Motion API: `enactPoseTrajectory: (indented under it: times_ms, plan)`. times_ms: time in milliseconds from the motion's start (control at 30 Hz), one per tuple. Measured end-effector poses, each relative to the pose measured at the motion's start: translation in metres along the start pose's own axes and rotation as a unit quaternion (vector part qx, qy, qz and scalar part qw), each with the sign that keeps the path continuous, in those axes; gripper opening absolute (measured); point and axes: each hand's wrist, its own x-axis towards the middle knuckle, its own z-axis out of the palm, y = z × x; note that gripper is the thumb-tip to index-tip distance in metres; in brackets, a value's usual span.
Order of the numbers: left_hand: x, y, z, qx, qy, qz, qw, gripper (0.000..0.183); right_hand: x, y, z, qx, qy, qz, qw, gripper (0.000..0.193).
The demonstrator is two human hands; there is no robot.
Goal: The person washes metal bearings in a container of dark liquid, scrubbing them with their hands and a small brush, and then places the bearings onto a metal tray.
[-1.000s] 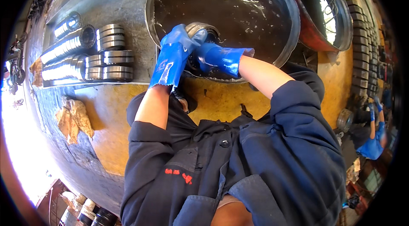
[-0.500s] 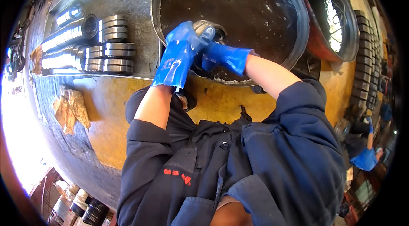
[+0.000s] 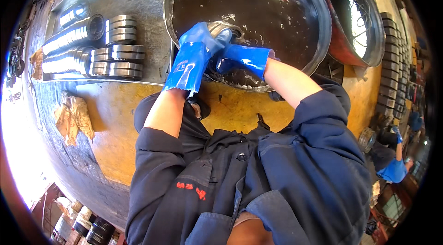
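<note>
Both my hands wear long blue rubber gloves and meet at the near left rim of a big round tub (image 3: 324,32) of dark liquid. My left hand (image 3: 200,37) is closed around a shiny metal bearing ring (image 3: 220,28), with the thumb over its near side. The ring is tilted above the liquid. My right hand (image 3: 233,58) comes in from the right, just below the ring and close against the left glove. Its fingers are hidden by the left glove and the ring, so their grip does not show.
Left of the tub, a metal tray (image 3: 152,67) holds rows and short stacks of similar rings (image 3: 127,53). A stained glove or rag (image 3: 74,118) lies nearer. A red-sided drum (image 3: 339,37) stands right, with stacked dark rings (image 3: 390,65) beyond. Another person (image 3: 392,170) is at the far right.
Both hands stay nearly in place, with the left still around the ring. The bright reflections on the liquid have changed shape and place. The whole view has shifted slightly.
</note>
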Motion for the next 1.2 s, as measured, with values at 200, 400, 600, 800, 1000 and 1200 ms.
enactPoseTrajectory:
  times_ms: [200,400,600,800,1000,1200]
  plan:
    - [-0.013,-0.018,-0.002,0.033,0.049,-0.004,0.998,0.071,-0.006,-0.024,0.036,0.182,0.063,0.050,0.980,0.026]
    - [-0.034,-0.003,-0.021,-0.035,0.024,0.028,0.999,0.073,-0.071,-0.042,0.010,0.210,-0.005,-0.006,0.978,0.024]
    - [-0.009,0.000,-0.007,0.007,0.015,0.028,0.999,0.074,-0.119,-0.068,0.005,0.196,0.019,-0.014,0.980,0.025]
    - [-0.009,-0.009,-0.004,0.008,0.014,0.012,1.000,0.072,-0.080,-0.080,0.051,-0.247,0.217,0.037,0.944,0.028]
    - [-0.014,0.008,-0.007,0.016,0.016,0.002,1.000,0.069,-0.050,-0.030,0.020,-0.301,0.084,-0.024,0.950,0.027]
    - [-0.014,-0.016,-0.002,0.012,0.031,-0.006,0.999,0.069,-0.075,-0.050,-0.005,0.068,-0.042,-0.014,0.997,0.031]
